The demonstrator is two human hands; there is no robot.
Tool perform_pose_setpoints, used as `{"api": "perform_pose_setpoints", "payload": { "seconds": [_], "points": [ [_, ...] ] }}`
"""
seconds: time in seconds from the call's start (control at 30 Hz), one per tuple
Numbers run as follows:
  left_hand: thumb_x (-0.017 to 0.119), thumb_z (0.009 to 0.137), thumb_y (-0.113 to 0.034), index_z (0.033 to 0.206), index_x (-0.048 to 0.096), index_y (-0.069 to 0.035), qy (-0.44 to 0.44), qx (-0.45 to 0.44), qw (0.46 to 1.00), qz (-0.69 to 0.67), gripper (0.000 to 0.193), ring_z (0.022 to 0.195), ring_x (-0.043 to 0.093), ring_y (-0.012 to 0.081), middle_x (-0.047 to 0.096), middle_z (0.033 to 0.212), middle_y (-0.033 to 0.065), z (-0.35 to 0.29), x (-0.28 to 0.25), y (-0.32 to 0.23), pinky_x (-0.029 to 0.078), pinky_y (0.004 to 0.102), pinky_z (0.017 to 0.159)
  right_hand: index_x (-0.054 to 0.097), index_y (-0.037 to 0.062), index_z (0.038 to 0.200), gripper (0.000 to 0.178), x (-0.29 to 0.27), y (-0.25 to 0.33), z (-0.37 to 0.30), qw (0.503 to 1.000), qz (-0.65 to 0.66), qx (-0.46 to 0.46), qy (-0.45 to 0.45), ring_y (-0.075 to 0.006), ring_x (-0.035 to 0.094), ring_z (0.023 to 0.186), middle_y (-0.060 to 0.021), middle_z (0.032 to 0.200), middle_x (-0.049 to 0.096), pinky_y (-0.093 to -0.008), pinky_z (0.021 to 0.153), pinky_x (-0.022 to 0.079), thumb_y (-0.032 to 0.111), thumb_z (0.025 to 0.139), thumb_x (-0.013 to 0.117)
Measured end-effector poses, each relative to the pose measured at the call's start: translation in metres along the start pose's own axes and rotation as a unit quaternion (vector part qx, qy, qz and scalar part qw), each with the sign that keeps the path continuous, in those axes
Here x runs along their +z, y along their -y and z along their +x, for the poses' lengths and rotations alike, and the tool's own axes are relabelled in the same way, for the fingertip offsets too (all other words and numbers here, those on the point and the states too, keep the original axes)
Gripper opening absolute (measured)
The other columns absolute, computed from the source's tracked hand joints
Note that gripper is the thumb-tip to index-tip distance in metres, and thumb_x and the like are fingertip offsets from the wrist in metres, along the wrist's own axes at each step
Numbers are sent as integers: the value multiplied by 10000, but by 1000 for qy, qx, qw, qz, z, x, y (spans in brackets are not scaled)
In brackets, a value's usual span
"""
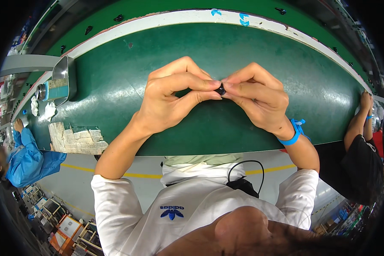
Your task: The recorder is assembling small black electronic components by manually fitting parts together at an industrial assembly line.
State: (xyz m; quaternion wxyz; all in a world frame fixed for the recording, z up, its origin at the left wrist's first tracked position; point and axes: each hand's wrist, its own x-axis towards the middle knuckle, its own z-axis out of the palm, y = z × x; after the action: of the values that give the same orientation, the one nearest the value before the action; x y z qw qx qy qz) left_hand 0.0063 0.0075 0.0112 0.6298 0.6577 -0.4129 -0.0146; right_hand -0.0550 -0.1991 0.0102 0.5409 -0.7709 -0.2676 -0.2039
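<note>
Between my two hands, above the green tabletop (115,55), is a small shiny black part (221,89), too small to tell its kind. My left hand (170,91) pinches it from the left with thumb and fingers pressed together. From the other side my right hand (260,91) grips it with its thumb and fingertips. Both sets of fingertips meet around the part and hide much of it. A blue band (293,133) circles my right wrist.
At left stand a grey metal bin (68,81) and a blue can (55,89), with crumpled white tissue (50,111) nearby. A worn taped sheet (77,138) lies at the near left edge. Black parts (118,18) sit on the green belt beyond a white rail (158,20). Co-workers sit at both sides.
</note>
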Motion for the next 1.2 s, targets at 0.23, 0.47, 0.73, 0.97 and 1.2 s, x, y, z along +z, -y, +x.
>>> {"api": "perform_pose_setpoints", "payload": {
  "seconds": [0.23,0.47,0.73,0.97,1.2],
  "points": [
    [795,716,37,871,733,-16,4,-40,999,-18,175,780,678,176,675,848,92,0,-1,-3,559,267,675,705,-31,923,204,0,3,0,998,-48,-31,8,-221,663,770,-154,894,651,-284,606,547,-90,733,754],
    [790,724,46,882,735,-8,-18,-43,997,-69,176,796,675,174,670,862,94,-2,2,-2,561,270,692,691,-45,969,220,-2,3,4,999,28,21,13,-240,682,829,-181,970,672,-291,668,569,-105,760,722],
    [798,718,42,895,731,5,-23,-11,998,-53,192,790,673,179,667,863,102,0,0,-3,557,272,687,673,-80,990,200,0,3,0,993,89,78,19,-247,691,845,-215,970,673,-308,711,577,-104,792,697],
    [799,717,42,894,731,3,-26,-19,998,-59,193,786,672,176,670,858,103,-1,0,-4,554,269,680,688,-63,962,183,0,3,3,995,85,54,11,-237,687,822,-197,946,681,-295,675,563,-92,783,711],
    [802,708,45,877,735,3,-22,-16,998,-50,187,776,673,175,671,843,100,-2,0,-5,553,269,671,704,-43,922,172,1,4,3,996,71,47,3,-229,685,802,-183,925,686,-287,651,559,-102,762,721]
  ]
}}
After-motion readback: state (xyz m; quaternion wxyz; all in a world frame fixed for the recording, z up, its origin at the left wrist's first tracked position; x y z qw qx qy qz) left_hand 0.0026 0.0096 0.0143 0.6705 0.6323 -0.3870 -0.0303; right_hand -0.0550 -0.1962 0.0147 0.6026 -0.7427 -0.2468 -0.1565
